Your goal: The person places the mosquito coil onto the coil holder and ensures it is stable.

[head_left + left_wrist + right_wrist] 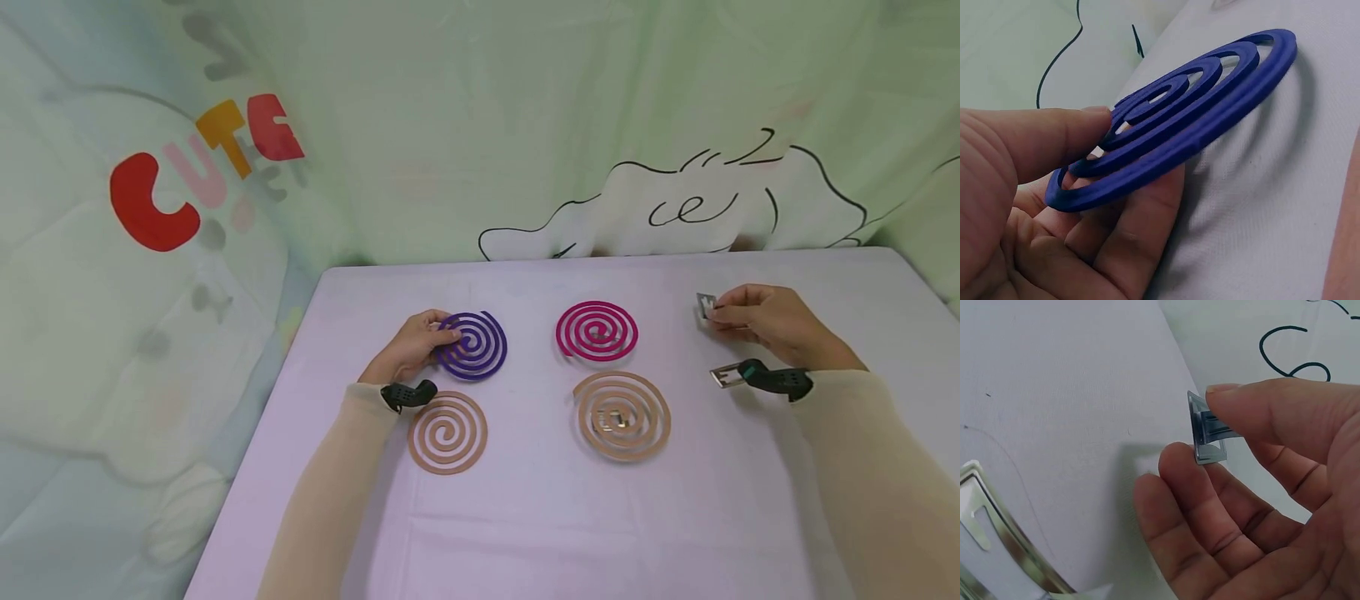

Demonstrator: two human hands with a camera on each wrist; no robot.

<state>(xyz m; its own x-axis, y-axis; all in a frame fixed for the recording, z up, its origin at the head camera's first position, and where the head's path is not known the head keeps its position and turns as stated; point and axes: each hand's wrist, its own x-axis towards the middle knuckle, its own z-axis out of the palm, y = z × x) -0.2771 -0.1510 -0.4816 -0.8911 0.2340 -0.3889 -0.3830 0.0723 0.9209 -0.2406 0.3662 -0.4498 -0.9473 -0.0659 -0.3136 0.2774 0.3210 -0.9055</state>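
A dark blue-purple spiral coil (480, 372) is pinched at its left side by my left hand (412, 343); in the left wrist view the thumb lies over the coil (1191, 147) and the other fingers of the hand (1079, 187) are under it, with the coil tilted above the cloth. At the right, my right hand (772, 321) pinches a small metal stand (705, 305). The right wrist view shows the stand (1197, 428) edge-on between thumb and fingers of the hand (1260, 487). Another metal stand (726, 376) lies nearer, beside the right wrist.
A magenta coil (597, 357) sits at the middle of the white table (517, 542). In front of it, a tan coil (624, 457) has a metal stand visible through its rings. One more tan coil (447, 469) lies just in front of my left hand. A printed curtain (450, 125) hangs behind.
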